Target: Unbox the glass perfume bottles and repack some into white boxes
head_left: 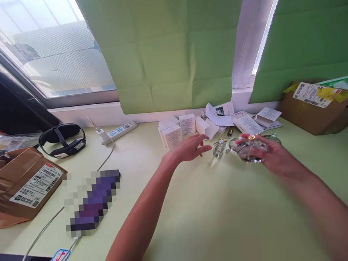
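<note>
pale green desk [199,217] | right hand [269,157] clasps round glass bottle [249,150]; left hand [190,148] spread, empty, beside small bottle [219,148]

1. Before us the table [217,223] bears small boxes [178,133] at its back edge.
2. A small bottle [219,148] stands between our left hand [190,148] and right hand [269,155].
3. A power strip [118,132] lies left of the boxes.

You look from your head forward and down across the pale green table [217,219], facing the green paper-covered window wall [167,50]. Your left hand [190,148] and right hand [269,155] reach out mid-frame, their fingers nearer the far wall than you.
</note>
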The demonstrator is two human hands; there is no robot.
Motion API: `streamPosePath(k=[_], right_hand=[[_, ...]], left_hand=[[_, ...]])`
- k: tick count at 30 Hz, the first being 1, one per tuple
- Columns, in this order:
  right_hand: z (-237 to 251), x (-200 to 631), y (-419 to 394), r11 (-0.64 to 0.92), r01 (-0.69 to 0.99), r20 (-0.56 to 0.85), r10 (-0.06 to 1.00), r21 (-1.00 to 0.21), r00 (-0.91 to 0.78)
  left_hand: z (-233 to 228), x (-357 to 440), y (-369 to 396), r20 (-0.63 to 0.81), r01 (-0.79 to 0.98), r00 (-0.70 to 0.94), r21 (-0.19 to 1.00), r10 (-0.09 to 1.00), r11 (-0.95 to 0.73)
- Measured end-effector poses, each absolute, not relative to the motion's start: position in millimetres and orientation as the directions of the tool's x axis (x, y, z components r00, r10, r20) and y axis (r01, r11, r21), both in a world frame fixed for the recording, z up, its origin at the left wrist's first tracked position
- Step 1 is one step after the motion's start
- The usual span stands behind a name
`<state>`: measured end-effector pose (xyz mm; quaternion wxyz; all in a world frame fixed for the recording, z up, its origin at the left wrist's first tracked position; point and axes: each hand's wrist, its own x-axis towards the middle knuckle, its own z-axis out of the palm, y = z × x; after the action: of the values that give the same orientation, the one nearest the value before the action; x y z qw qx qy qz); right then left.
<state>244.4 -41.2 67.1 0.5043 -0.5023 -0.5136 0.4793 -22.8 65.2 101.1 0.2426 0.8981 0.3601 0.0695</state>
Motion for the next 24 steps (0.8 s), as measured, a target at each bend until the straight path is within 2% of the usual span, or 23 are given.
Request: streamPosePath(k=[3, 4, 5, 7, 11, 17, 21, 24], right_hand=[[98.2, 272.3, -11.1, 0.091, 0.37, 0.168, 0.969, -0.925, 0.183], [105.5, 281.7, 2.6, 0.057, 0.516, 0.19, 0.959, -0.855, 0.208], [110.6, 290.5, 17.3, 0.019, 0.565, 0.191, 0.95, -0.825, 0.247], [113.5, 304.6, 46.5, -0.027, 0.635, 0.165, 0.956, -0.772, 0.241], [100.4, 315.4, 87.8, -0.061, 0.77, 0.07, 0.988, -0.635, 0.136], [77.6, 307.3, 106.6, -0.069, 0.909, -0.02, 0.998, -0.411, 0.067], [66.7, 302.1, 108.3, -0.067, 0.928, -0.062, 0.997, -0.367, 0.047], [69.6, 310.1, 107.9, -0.069, 0.909, -0.025, 0.998, -0.411, 0.065]], left_hand=[[103.6, -23.4, 62.9, -0.241, 0.695, 0.708, 0.407, 0.664, -0.593], [102.6, -23.3, 62.3, -0.301, 0.719, 0.692, 0.373, 0.656, -0.586], [100.8, -23.0, 61.8, -0.347, 0.734, 0.679, 0.346, 0.647, -0.584], [96.0, -21.7, 61.1, -0.398, 0.744, 0.667, 0.316, 0.63, -0.589], [88.3, -19.3, 61.1, -0.411, 0.75, 0.659, 0.298, 0.629, -0.591], [88.9, -20.5, 62.1, -0.409, 0.747, 0.661, 0.279, 0.629, -0.603], [90.7, -20.6, 61.2, -0.41, 0.748, 0.659, 0.274, 0.63, -0.604], [91.6, -20.8, 60.9, -0.41, 0.748, 0.659, 0.272, 0.631, -0.605]])
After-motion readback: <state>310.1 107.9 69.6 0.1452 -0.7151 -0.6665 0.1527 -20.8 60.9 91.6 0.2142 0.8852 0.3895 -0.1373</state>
